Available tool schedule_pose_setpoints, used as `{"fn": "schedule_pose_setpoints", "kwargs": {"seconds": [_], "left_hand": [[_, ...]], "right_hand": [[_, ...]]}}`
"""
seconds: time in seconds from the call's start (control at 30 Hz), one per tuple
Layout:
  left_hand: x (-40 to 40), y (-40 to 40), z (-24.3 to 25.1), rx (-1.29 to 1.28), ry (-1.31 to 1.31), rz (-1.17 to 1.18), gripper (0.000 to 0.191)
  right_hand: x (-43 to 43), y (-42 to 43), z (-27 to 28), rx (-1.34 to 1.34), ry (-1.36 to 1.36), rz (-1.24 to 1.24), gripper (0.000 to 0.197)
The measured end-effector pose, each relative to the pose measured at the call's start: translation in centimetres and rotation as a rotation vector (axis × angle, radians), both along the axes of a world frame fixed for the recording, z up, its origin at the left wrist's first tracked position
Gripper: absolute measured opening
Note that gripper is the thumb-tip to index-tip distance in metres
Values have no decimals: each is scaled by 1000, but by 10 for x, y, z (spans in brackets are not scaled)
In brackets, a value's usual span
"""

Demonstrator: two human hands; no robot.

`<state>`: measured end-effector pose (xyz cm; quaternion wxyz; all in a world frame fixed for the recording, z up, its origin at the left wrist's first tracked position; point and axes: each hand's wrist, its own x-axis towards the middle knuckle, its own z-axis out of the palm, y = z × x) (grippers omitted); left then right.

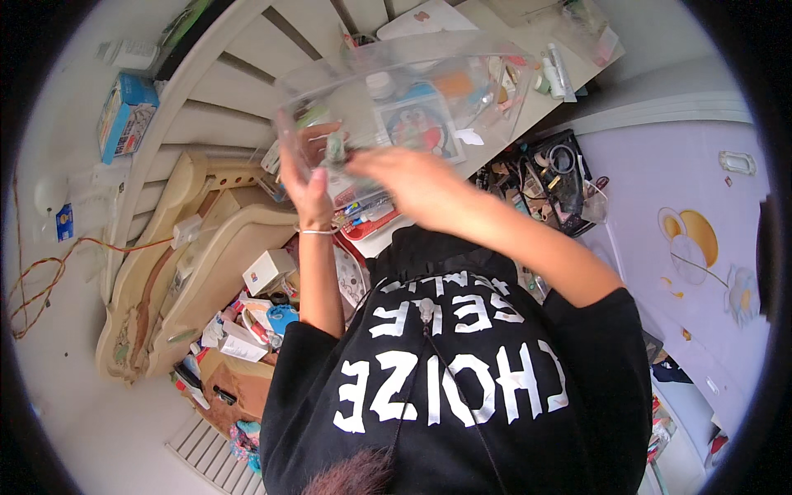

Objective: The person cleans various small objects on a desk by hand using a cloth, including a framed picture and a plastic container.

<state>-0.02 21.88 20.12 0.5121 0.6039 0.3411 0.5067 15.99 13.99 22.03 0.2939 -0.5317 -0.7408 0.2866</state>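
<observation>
My left hand (309,179) grips the near left corner of a clear plastic box (396,68), which is held tilted above a white tabletop (495,145). A small pale green item (335,147) shows between the hands; blur hides what it is. My right hand (402,179) reaches to the box's near side, its fingers blurred beside that item, and whether it holds anything cannot be told. Through the clear plastic I see a picture of a blue and red cartoon figure (421,127) and a white bottle cap (379,85).
A red basket (371,228) with tubes stands just below the box. White bottles (552,79) stand at the tabletop's right end. Beyond its edge is a black crate (563,179) of mixed items. At the left are a cream carved headboard (216,247) and a blue box (127,117).
</observation>
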Motion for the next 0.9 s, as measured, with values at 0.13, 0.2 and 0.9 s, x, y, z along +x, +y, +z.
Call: {"fn": "schedule_pose_setpoints", "kwargs": {"seconds": [0.13, 0.2, 0.9], "left_hand": [[-7, 7, 9, 49, -34, 67, 103], [12, 2, 10, 164, 9, 105, 101], [9, -7, 2, 116, 48, -11, 93]], "right_hand": [[46, -4, -6, 146, -220, -235, 48], [27, -9, -21, 184, -44, -389, 45], [42, -41, -35, 155, -52, -138, 57]]}}
